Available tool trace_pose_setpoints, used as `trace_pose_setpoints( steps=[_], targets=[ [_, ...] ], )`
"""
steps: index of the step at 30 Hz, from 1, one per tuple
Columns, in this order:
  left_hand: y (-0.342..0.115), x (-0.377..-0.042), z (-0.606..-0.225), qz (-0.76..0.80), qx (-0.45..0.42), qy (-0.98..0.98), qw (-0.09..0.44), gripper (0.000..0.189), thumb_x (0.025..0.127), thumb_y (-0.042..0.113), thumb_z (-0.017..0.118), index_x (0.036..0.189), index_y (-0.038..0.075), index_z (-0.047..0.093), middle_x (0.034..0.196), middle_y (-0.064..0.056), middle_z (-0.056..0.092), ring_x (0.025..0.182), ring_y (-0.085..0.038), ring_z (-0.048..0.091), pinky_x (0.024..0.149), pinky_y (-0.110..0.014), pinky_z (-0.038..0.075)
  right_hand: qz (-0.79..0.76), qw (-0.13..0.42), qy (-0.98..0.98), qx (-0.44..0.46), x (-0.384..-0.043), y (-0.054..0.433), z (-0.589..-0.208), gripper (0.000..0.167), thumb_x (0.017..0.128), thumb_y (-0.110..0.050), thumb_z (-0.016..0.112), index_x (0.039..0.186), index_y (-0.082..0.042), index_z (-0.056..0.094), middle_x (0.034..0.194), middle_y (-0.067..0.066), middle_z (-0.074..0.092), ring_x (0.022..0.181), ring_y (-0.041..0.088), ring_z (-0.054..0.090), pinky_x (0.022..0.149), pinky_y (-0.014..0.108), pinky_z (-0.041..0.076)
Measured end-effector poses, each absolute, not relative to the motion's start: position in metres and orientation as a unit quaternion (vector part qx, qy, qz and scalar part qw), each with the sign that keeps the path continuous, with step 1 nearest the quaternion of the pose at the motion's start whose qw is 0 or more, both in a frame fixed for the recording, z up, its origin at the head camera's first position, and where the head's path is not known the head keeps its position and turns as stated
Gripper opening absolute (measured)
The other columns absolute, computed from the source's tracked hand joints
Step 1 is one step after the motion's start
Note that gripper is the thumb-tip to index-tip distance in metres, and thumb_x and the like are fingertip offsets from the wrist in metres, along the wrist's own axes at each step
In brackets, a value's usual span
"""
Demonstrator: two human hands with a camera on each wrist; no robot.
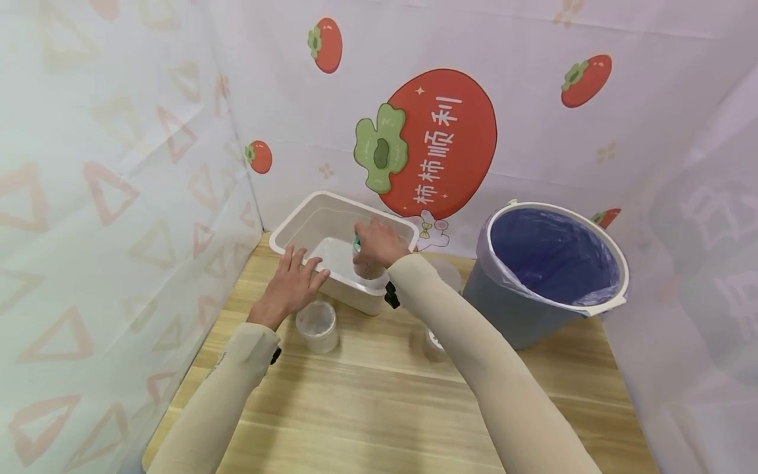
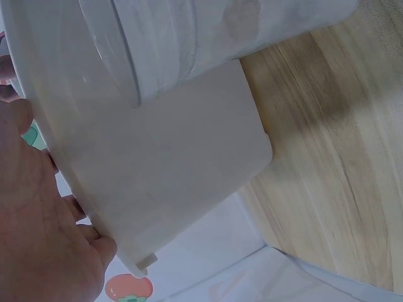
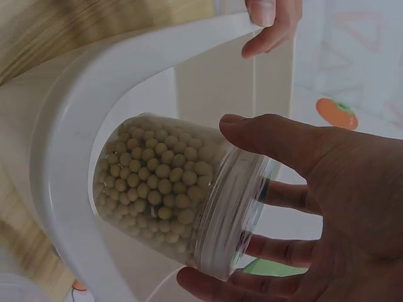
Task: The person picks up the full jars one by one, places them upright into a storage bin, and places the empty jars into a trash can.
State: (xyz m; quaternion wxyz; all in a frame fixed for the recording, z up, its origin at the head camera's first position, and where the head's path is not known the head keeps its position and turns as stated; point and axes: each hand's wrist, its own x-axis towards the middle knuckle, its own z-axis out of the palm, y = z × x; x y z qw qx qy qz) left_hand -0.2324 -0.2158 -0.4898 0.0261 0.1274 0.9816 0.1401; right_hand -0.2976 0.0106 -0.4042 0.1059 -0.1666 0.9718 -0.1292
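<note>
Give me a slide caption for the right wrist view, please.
The right hand grips a clear jar of small pale balls inside a white bin.

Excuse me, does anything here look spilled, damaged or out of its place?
Nothing stands out. The right hand holds a jar of pale balls inside the tub, and none look spilled. The tub and the bin show no visible damage.

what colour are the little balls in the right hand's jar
The little balls are pale beige, clearest in the right wrist view.
</note>
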Motion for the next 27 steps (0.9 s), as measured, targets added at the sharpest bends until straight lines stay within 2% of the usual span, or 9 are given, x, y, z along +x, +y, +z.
trace_pose_setpoints(
  steps=[8, 11, 15, 18, 22, 27],
  targets=[
    [-0.215, -0.229, -0.489, 0.149, 0.132, 0.98, 0.029, 0.062, 0.118, 0.049, 0.035, 0.157, 0.004, 0.051, 0.17, -0.035, 0.028, 0.166, -0.056, 0.005, 0.135, -0.068, 0.008, -0.112, 0.141, 0.97, -0.163, -0.305, 0.012, -0.409, 0.056, 0.091, -0.029, 0.09, 0.135, -0.013, 0.059, 0.125, 0.01, 0.066, 0.116, 0.031, 0.065, 0.097, 0.051, 0.059],
    [-0.215, -0.229, -0.49, 0.158, 0.131, 0.978, 0.034, 0.063, 0.118, 0.05, 0.034, 0.158, 0.004, 0.05, 0.171, -0.035, 0.026, 0.166, -0.055, 0.002, 0.135, -0.066, 0.006, -0.106, 0.164, 0.967, -0.161, -0.319, 0.014, -0.424, 0.063, 0.089, -0.037, 0.09, 0.14, -0.015, 0.058, 0.128, 0.008, 0.067, 0.117, 0.028, 0.066, 0.096, 0.049, 0.06],
    [-0.217, -0.231, -0.492, 0.156, 0.132, 0.978, 0.039, 0.065, 0.118, 0.052, 0.031, 0.158, 0.005, 0.049, 0.172, -0.034, 0.025, 0.167, -0.055, 0.001, 0.136, -0.065, 0.003, -0.093, 0.178, 0.964, -0.177, -0.352, 0.013, -0.457, 0.066, 0.084, -0.045, 0.093, 0.135, -0.017, 0.062, 0.121, 0.003, 0.07, 0.11, 0.021, 0.066, 0.092, 0.044, 0.059],
    [-0.216, -0.231, -0.49, 0.156, 0.139, 0.977, 0.034, 0.064, 0.118, 0.051, 0.032, 0.157, 0.005, 0.05, 0.171, -0.034, 0.027, 0.166, -0.056, 0.003, 0.135, -0.065, 0.003, -0.085, 0.176, 0.963, -0.188, -0.343, 0.012, -0.444, 0.059, 0.085, -0.04, 0.093, 0.13, -0.014, 0.064, 0.117, 0.005, 0.071, 0.108, 0.022, 0.066, 0.093, 0.044, 0.059],
    [-0.215, -0.232, -0.488, 0.162, 0.139, 0.977, 0.021, 0.062, 0.117, 0.05, 0.035, 0.156, 0.005, 0.051, 0.17, -0.034, 0.028, 0.166, -0.057, 0.004, 0.135, -0.066, 0.005, -0.091, 0.171, 0.962, -0.191, -0.314, 0.011, -0.414, 0.051, 0.089, -0.029, 0.091, 0.128, -0.009, 0.064, 0.115, 0.009, 0.072, 0.107, 0.025, 0.066, 0.095, 0.042, 0.058],
    [-0.218, -0.232, -0.493, 0.158, 0.133, 0.978, 0.023, 0.062, 0.117, 0.051, 0.035, 0.156, 0.006, 0.052, 0.17, -0.033, 0.027, 0.166, -0.056, 0.003, 0.136, -0.065, 0.007, -0.101, 0.196, 0.956, -0.196, -0.31, 0.008, -0.42, 0.055, 0.09, -0.025, 0.09, 0.134, -0.007, 0.063, 0.114, 0.009, 0.071, 0.102, 0.025, 0.064, 0.094, 0.041, 0.057]
  ],
)
